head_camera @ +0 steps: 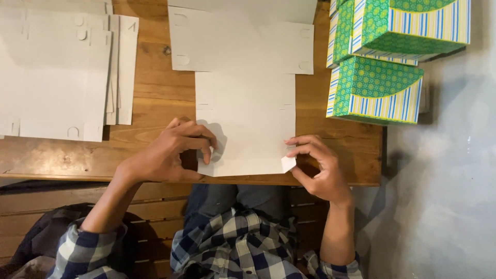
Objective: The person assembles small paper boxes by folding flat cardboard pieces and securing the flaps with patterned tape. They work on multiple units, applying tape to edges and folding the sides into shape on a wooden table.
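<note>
- Across most of the frame, wooden table [155,88] runs left to right; its bare planks show between the paper goods; grey floor fills the right side
- Upper left of frame: stack of flat white blanks [57,72], fanned a little so edges step out; lying well apart from the hands, probably a supply pile kept within reach
- Upper right of frame: green patterned boxes [377,90] with blue-striped bands, piled at the table's far right corner; looks like made-up boxes parked out of the working area
- Centre of frame: flat white box blank [245,98], plain side up, long axis running away from the person; near edge lies along the table's near edge, between the two hands
- Left of centre: left hand [170,155], fingers curled down and pinched on the blank's near left corner; seems to pin the sheet so it cannot slide
- Right of centre: right hand [318,168], thumb and forefinger closed on a small corner flap [288,164] at the blank's near right corner; flap is bent up off the table, likely being creased
- Bottom of frame: checked shirt sleeves and lap, person seated close to the table
</note>
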